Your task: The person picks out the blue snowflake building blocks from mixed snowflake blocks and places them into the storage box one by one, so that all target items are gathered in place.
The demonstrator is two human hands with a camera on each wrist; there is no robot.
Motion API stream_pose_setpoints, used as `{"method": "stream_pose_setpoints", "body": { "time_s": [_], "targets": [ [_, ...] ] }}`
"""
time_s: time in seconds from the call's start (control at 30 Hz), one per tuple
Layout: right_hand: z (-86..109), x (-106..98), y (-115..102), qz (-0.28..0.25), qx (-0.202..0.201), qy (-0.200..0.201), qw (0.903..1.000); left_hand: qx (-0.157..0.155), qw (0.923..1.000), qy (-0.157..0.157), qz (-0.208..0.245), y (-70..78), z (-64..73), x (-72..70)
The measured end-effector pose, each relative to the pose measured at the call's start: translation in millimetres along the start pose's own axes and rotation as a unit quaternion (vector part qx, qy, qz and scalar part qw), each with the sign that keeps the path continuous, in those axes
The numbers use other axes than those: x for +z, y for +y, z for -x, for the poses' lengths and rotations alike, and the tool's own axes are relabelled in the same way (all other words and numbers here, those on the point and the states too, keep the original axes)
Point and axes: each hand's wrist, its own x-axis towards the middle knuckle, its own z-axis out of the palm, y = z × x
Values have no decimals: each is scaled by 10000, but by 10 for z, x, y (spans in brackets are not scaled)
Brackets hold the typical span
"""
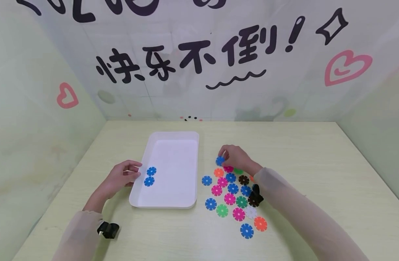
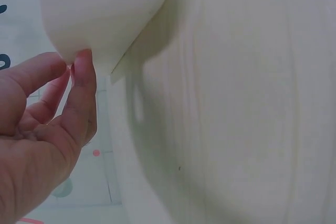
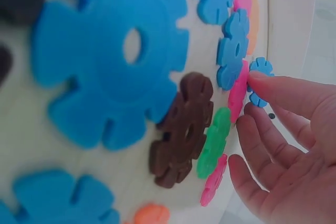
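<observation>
Blue discs (image 1: 149, 181) lie in the tray (image 1: 173, 174) beside the left hand (image 1: 122, 174), which narrowly grips the tray's rim. The right hand (image 1: 237, 159) pinches another blue disc (image 1: 219, 161), scattered discs (image 1: 230, 199) just beside.

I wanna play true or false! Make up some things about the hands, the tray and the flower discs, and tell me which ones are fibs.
1. The tray has two blue discs in it. True.
2. The right hand is reaching inside the tray. False: it is outside the tray, pinching a held blue disc.
3. The left hand is at the tray's left side. True.
4. The tray is black. False: it is white.
5. All the discs outside the tray are green. False: there are other colours, such as a white disc and an orange disc.
</observation>
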Motion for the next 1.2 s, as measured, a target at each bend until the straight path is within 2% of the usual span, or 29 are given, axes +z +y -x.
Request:
{"method": "stream_pose_setpoints", "body": {
  "time_s": [0.23,0.57,1.0,1.2],
  "targets": [
    [1,-20,5,-282,-255,-89,9992,39,10000,10,-4,3,9,5],
    [0,-84,-78,-330,-731,-75,9967,15,10000,11,5,6,15,7],
    [-8,-69,-554,-587,-1236,-166,9905,-22,10000,34,34,19,26,12],
    [-90,11,-749,-711,-1424,-182,9871,-1,10000,50,11,19,21,9]
  ]
}}
